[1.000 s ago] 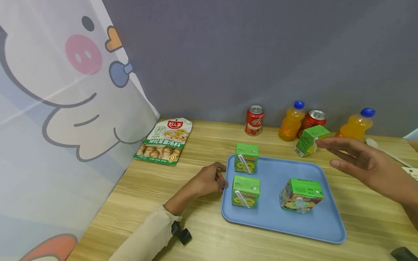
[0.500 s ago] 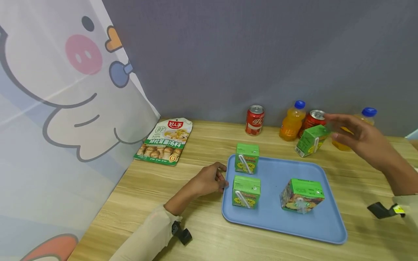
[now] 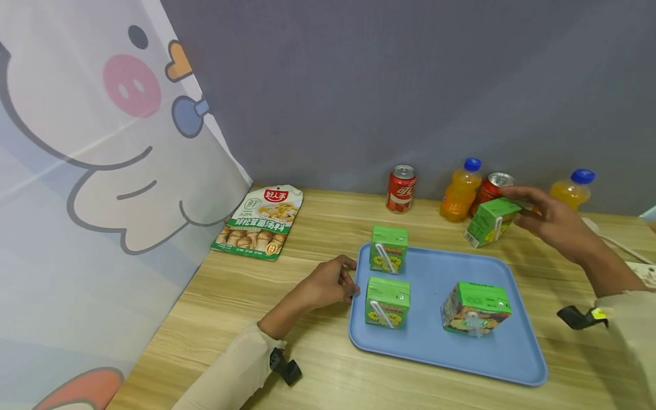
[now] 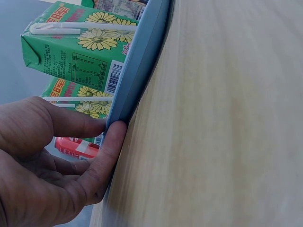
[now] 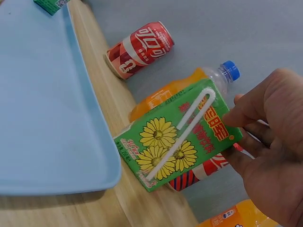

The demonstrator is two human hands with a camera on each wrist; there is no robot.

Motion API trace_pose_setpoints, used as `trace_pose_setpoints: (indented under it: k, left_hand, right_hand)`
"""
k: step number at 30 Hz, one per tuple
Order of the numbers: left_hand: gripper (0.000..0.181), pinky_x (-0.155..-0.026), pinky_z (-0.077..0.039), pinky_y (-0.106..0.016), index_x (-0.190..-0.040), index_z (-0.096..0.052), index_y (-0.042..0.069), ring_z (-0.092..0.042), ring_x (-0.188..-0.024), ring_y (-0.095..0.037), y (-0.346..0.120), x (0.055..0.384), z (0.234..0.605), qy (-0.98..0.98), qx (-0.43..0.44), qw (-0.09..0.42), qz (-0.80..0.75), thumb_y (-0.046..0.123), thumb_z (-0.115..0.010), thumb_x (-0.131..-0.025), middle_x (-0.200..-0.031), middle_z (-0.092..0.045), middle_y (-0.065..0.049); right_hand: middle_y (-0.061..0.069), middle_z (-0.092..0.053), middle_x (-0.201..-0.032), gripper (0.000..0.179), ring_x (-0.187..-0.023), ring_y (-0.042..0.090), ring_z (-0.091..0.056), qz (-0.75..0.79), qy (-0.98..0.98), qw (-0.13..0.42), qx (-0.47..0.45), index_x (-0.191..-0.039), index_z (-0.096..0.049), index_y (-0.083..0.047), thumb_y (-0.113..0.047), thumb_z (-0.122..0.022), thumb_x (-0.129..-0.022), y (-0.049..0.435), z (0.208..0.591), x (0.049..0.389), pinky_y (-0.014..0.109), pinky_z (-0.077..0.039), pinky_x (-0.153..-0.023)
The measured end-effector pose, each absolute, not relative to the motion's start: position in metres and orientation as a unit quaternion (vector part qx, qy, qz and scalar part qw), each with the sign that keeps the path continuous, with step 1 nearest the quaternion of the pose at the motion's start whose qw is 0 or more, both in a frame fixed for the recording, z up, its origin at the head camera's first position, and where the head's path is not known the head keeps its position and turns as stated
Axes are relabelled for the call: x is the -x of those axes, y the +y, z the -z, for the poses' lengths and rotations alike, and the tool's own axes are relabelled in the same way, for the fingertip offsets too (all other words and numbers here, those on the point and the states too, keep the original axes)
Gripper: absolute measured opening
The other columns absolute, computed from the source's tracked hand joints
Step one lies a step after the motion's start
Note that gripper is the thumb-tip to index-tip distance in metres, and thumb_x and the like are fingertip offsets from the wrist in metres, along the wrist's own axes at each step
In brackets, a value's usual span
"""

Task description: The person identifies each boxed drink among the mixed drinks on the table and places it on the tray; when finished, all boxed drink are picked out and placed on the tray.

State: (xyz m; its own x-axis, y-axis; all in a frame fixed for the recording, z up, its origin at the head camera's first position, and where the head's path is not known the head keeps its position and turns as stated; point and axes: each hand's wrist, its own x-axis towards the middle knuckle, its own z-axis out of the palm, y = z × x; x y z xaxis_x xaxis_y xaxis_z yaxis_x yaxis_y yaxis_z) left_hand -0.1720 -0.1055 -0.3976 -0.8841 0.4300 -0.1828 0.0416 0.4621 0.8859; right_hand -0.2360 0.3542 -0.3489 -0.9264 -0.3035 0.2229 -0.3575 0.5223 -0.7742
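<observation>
My left hand [image 3: 328, 282] pinches the left rim of a blue tray [image 3: 430, 347]; the left wrist view shows the thumb on one side of the rim and a finger [image 4: 111, 146] on the other. On the tray's left side stand two green drink cartons with straws, a rear carton [image 3: 388, 250] and a front carton [image 3: 386, 302]. A green-topped carton with brown pictured sides [image 3: 475, 307] sits towards the right. Behind the tray, my right hand [image 3: 556, 225] grips another green drink carton [image 5: 177, 137] by its upper end, with the thumb on its front.
A cola can [image 3: 401, 189] stands near the grey wall. An orange drink bottle [image 3: 460, 193] and a second cola can [image 3: 494, 188] are behind the gripped carton. Another orange bottle [image 3: 571, 191] is further right. A soup seasoning pouch [image 3: 258, 222] lies at the left.
My right hand has moved left and closed on the upper end of the green drink carton behind the tray. The left hand has kept its place at the tray rim.
</observation>
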Motion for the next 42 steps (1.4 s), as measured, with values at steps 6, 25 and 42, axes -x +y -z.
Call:
trace_pose_setpoints:
  k: [6, 25, 42]
  left_hand:
    - [0.052, -0.061, -0.056, -0.03, -0.134, -0.049, -0.005, -0.068, -0.067, -0.023, -0.106, 0.172, 0.398, 0.832, -0.146, 0.193, -0.5, -0.004, -0.073, -0.088, -0.087, -0.063, -0.01]
    - [0.051, -0.064, -0.056, -0.032, -0.134, -0.05, -0.003, -0.069, -0.068, -0.023, -0.106, 0.172, 0.398, 0.835, -0.144, 0.193, -0.494, -0.002, -0.073, -0.089, -0.089, -0.064, -0.01]
    - [0.05, -0.063, -0.056, -0.031, -0.134, -0.05, -0.002, -0.069, -0.067, -0.022, -0.106, 0.173, 0.399, 0.839, -0.143, 0.193, -0.489, -0.001, -0.073, -0.089, -0.088, -0.064, -0.009]
  right_hand:
    - [0.005, -0.043, -0.146, 0.049, -0.124, -0.002, -0.042, -0.435, -0.882, 0.021, -0.178, -0.149, -0.044, -0.009, -0.01, -0.059, -0.103, 0.354, 0.348, 0.236, 0.008, -0.045, -0.085]
    - [0.0, -0.05, -0.124, 0.066, -0.099, -0.006, -0.054, -0.429, -0.897, 0.003, -0.107, -0.149, -0.027, -0.002, -0.023, -0.066, -0.1, 0.35, 0.378, 0.235, 0.015, -0.05, -0.075]
    - [-0.01, -0.056, -0.112, 0.062, -0.09, -0.003, -0.059, -0.411, -0.906, 0.053, -0.089, -0.144, -0.038, -0.004, -0.024, -0.072, -0.095, 0.335, 0.356, 0.219, 0.014, -0.05, -0.07]
